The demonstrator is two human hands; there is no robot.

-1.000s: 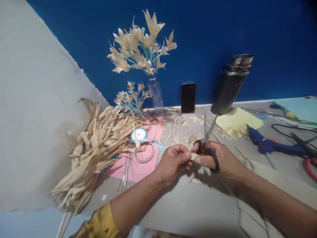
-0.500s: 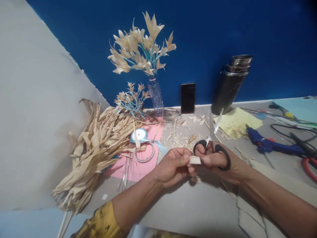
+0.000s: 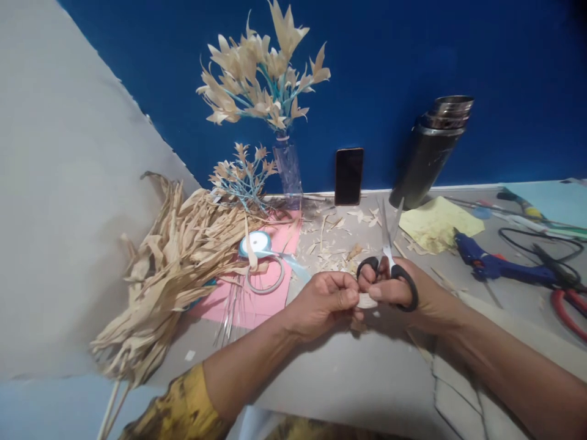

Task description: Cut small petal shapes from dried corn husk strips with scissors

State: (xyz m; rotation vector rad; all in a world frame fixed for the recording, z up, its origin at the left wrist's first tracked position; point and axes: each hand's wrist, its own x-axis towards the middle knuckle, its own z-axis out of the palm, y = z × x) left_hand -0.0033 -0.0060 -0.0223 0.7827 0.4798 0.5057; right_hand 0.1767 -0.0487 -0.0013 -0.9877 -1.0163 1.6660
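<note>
My left hand (image 3: pixel 328 302) pinches a small pale piece of husk (image 3: pixel 367 300) between thumb and fingers. Close beside it, my right hand (image 3: pixel 398 287) has its fingers through the black handles of the scissors (image 3: pixel 387 250), and its thumb and fingertips touch the right end of the husk piece. The scissor blades point up and away, slightly parted, with nothing between them. Small husk scraps (image 3: pixel 334 244) lie scattered beyond my hands.
Dried husks (image 3: pixel 169 256) are heaped at left, beside a ribbon roll (image 3: pixel 255 243) on pink paper (image 3: pixel 270 308). Husk flowers (image 3: pixel 261 73), a phone (image 3: pixel 349 176) and a flask (image 3: pixel 431 150) stand behind. At right lie a blue glue gun (image 3: pixel 499 263) and red-handled pliers (image 3: pixel 568 311).
The scissor blades are closer together and point more upright. My fingers now cover more of the husk piece, and my right hand has moved slightly left. The whole view has shifted a little.
</note>
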